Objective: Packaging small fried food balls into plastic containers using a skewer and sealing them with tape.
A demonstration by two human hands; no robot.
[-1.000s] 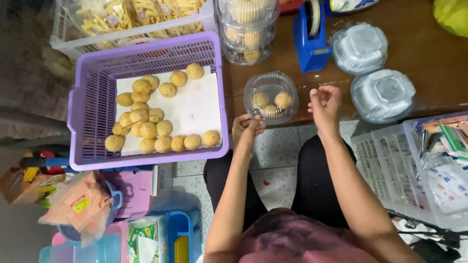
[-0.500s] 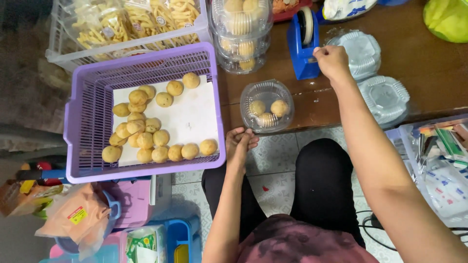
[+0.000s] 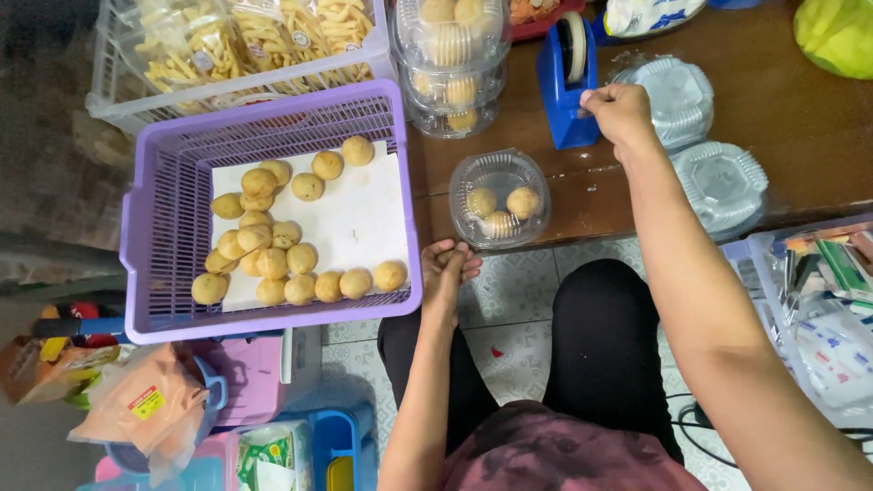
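We see right hand [image 3: 620, 111] pinching tape at blue plastic tape dispenser [image 3: 566, 77] | left hand [image 3: 447, 270] loose, grasping nothing, resting near closed clear plastic clamshell of round pastries [image 3: 499, 198], likely awaiting sealing.

Basket [image 3: 145, 273] of pastries [image 3: 273, 250] sits left of the lidded tub [image 3: 499, 198] at the counter [image 3: 800, 118] edge, stacked tubs [image 3: 450, 68] behind it, tape dispenser [image 3: 566, 77] to their right, empty lid stacks [image 3: 718, 182] further right, snack tray [image 3: 227, 55] behind the basket.

blue tape dispenser [image 3: 566, 82] stands upright on the brown table [image 3: 782, 109].
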